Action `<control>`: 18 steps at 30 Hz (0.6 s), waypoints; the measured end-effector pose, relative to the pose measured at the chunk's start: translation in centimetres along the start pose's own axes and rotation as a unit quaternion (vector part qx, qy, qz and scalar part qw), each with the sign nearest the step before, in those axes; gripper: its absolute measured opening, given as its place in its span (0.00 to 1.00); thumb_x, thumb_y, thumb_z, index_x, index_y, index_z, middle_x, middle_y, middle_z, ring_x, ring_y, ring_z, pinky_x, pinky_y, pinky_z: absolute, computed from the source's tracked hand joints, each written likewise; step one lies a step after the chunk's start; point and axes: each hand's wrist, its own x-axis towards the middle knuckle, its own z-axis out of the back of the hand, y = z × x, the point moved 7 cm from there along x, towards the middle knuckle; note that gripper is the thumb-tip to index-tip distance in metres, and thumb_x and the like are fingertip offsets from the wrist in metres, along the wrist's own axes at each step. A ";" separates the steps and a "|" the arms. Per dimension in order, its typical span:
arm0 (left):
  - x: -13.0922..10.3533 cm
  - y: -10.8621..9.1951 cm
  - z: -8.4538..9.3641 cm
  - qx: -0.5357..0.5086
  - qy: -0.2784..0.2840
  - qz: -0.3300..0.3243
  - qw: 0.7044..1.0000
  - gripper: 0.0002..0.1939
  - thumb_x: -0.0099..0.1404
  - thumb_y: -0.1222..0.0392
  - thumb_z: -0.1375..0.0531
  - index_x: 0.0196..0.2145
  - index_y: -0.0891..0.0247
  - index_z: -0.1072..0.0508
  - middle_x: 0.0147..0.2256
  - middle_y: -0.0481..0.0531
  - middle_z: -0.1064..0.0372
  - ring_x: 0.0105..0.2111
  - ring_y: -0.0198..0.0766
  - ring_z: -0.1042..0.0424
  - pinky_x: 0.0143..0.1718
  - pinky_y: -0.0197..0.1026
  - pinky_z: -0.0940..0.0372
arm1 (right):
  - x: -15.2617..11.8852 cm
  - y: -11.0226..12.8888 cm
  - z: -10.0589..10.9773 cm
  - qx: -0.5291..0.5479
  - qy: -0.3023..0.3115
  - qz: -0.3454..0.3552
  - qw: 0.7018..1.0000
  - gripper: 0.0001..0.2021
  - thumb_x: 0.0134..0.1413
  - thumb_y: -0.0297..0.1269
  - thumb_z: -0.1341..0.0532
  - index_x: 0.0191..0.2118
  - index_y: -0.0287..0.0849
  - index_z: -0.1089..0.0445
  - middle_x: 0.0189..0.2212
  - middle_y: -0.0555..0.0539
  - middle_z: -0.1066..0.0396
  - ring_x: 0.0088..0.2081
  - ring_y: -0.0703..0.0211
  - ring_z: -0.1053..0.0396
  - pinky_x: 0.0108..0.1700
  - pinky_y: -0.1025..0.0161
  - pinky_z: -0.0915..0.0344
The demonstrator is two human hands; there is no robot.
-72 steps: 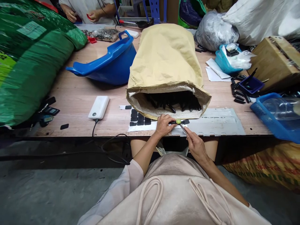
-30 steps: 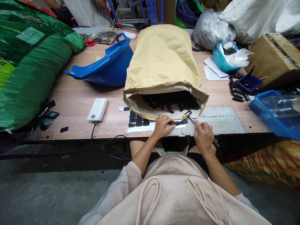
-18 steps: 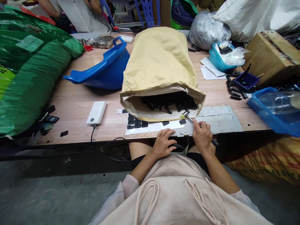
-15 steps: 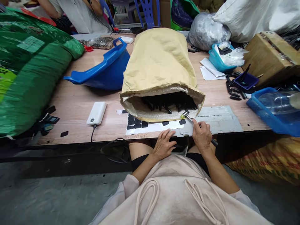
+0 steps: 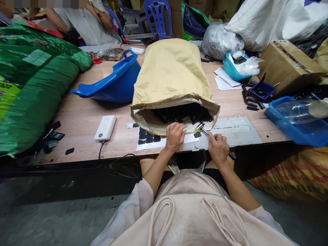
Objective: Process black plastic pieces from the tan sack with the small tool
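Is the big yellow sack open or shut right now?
Open: the yellow sack lies with its mouth gaping toward the person, showing its pale lining and black pieces inside.

Desk: pale pinkish-brown, wood-grain pattern. Sack: tan exterior, silvery-white lining; enclosed parts: black. Hammer: silver shaft, yellow-green tip, black grip. Sheet at the near edge: white, patterned with rows of black rounded squares. Adjoining panel: grey. Basin: solid blue. Left edge: glossy green bag, lime patch. Right edge: brown carton; near right corner: blue tray.
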 end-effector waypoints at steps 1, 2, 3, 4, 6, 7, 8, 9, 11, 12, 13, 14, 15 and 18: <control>1.6 0.7 0.1 0.016 0.000 0.013 1.000 0.16 0.73 0.63 0.42 0.55 0.55 0.23 0.56 0.58 0.27 0.60 0.56 0.37 0.63 0.60 0.46 | 0.0 0.0 0.0 -0.003 -0.001 0.002 1.000 0.21 0.68 0.31 0.45 0.61 0.51 0.27 0.40 0.41 0.31 0.40 0.50 0.44 0.34 0.57 0.51; 2.9 1.3 0.0 0.032 0.006 0.024 0.999 0.17 0.70 0.65 0.41 0.55 0.55 0.23 0.59 0.59 0.30 0.62 0.58 0.39 0.64 0.62 0.46 | 0.0 0.0 0.0 -0.005 -0.001 0.003 1.000 0.21 0.68 0.31 0.45 0.61 0.51 0.27 0.40 0.41 0.31 0.40 0.50 0.44 0.34 0.57 0.51; 3.9 1.9 -0.2 0.045 0.016 0.033 0.998 0.17 0.68 0.67 0.39 0.53 0.55 0.23 0.62 0.60 0.33 0.63 0.60 0.41 0.63 0.63 0.46 | 0.0 0.0 0.0 -0.006 -0.001 0.004 1.000 0.21 0.68 0.31 0.45 0.61 0.51 0.27 0.40 0.41 0.31 0.40 0.50 0.44 0.34 0.57 0.51; 4.6 2.4 -0.5 0.056 0.027 0.038 0.997 0.16 0.66 0.68 0.37 0.50 0.55 0.22 0.63 0.60 0.35 0.64 0.63 0.42 0.63 0.65 0.46 | 0.0 0.0 -0.1 -0.005 0.001 0.004 1.000 0.21 0.68 0.32 0.45 0.62 0.51 0.27 0.40 0.40 0.32 0.40 0.50 0.44 0.34 0.57 0.50; 5.1 2.9 -0.8 0.068 0.042 0.037 0.996 0.12 0.64 0.68 0.35 0.44 0.56 0.21 0.64 0.60 0.37 0.64 0.65 0.44 0.62 0.67 0.45 | 0.0 0.0 -0.2 0.002 0.006 0.001 1.000 0.21 0.67 0.31 0.45 0.62 0.51 0.27 0.40 0.40 0.32 0.40 0.50 0.44 0.34 0.57 0.50; 5.0 2.9 -0.8 0.070 0.044 0.029 0.996 0.10 0.64 0.68 0.35 0.42 0.56 0.21 0.63 0.60 0.36 0.64 0.64 0.44 0.62 0.67 0.45 | 0.0 -0.1 -0.3 0.006 0.009 -0.001 1.000 0.22 0.67 0.31 0.45 0.62 0.51 0.28 0.41 0.40 0.32 0.40 0.50 0.44 0.34 0.57 0.49; 4.6 2.7 -0.7 0.070 0.042 0.019 0.996 0.10 0.65 0.67 0.35 0.42 0.56 0.21 0.61 0.60 0.34 0.64 0.63 0.44 0.62 0.66 0.46 | 0.0 -0.1 -0.3 0.009 0.010 -0.001 1.000 0.22 0.66 0.31 0.44 0.62 0.51 0.28 0.41 0.40 0.32 0.40 0.50 0.44 0.35 0.57 0.49; 4.1 2.4 -0.6 0.068 0.039 0.007 0.997 0.09 0.66 0.66 0.35 0.42 0.55 0.21 0.58 0.59 0.32 0.63 0.61 0.43 0.62 0.65 0.46 | -0.1 -0.1 -0.3 0.009 0.010 0.000 1.000 0.22 0.66 0.31 0.44 0.62 0.51 0.28 0.41 0.40 0.32 0.40 0.50 0.44 0.35 0.57 0.49; 2.8 1.7 -0.3 0.053 0.042 -0.016 0.998 0.09 0.68 0.64 0.36 0.45 0.54 0.21 0.51 0.57 0.27 0.60 0.57 0.40 0.63 0.62 0.47 | -0.1 0.0 -0.3 0.003 0.006 0.005 1.000 0.22 0.66 0.31 0.44 0.62 0.50 0.28 0.40 0.40 0.32 0.40 0.50 0.44 0.35 0.57 0.48; 2.1 1.4 -0.3 0.042 0.049 -0.028 0.998 0.09 0.69 0.62 0.37 0.46 0.53 0.21 0.48 0.56 0.26 0.58 0.55 0.38 0.63 0.60 0.47 | -0.1 0.1 -0.2 -0.001 0.003 0.008 1.000 0.22 0.66 0.31 0.45 0.62 0.50 0.28 0.40 0.40 0.32 0.40 0.50 0.44 0.35 0.57 0.48; 1.4 1.1 -0.5 0.030 0.062 -0.038 0.997 0.09 0.70 0.61 0.37 0.47 0.53 0.21 0.46 0.55 0.25 0.56 0.54 0.37 0.62 0.59 0.47 | 0.0 0.1 -0.1 -0.003 0.001 0.011 1.000 0.22 0.66 0.31 0.45 0.62 0.49 0.28 0.40 0.40 0.32 0.40 0.50 0.44 0.35 0.57 0.48; 0.8 0.9 -0.9 0.018 0.076 -0.045 0.996 0.09 0.70 0.60 0.37 0.47 0.53 0.20 0.44 0.55 0.25 0.54 0.52 0.36 0.61 0.58 0.46 | 0.0 0.1 -0.1 -0.003 -0.001 0.011 1.000 0.21 0.66 0.32 0.45 0.62 0.48 0.28 0.40 0.40 0.32 0.40 0.50 0.44 0.35 0.57 0.48; 0.3 0.9 -1.3 0.007 0.088 -0.046 0.995 0.09 0.70 0.59 0.36 0.47 0.53 0.20 0.43 0.54 0.25 0.53 0.51 0.36 0.59 0.56 0.45 | 0.1 0.0 0.0 0.000 -0.002 0.008 1.000 0.21 0.67 0.32 0.45 0.61 0.48 0.27 0.40 0.40 0.31 0.40 0.50 0.43 0.35 0.57 0.48; -0.6 1.7 -2.5 -0.023 0.096 -0.024 0.995 0.09 0.69 0.56 0.34 0.47 0.54 0.19 0.42 0.53 0.26 0.49 0.48 0.34 0.56 0.52 0.42 | 0.6 -0.5 0.2 0.025 0.007 -0.006 1.000 0.18 0.69 0.34 0.45 0.58 0.46 0.26 0.40 0.40 0.30 0.40 0.51 0.42 0.35 0.58 0.47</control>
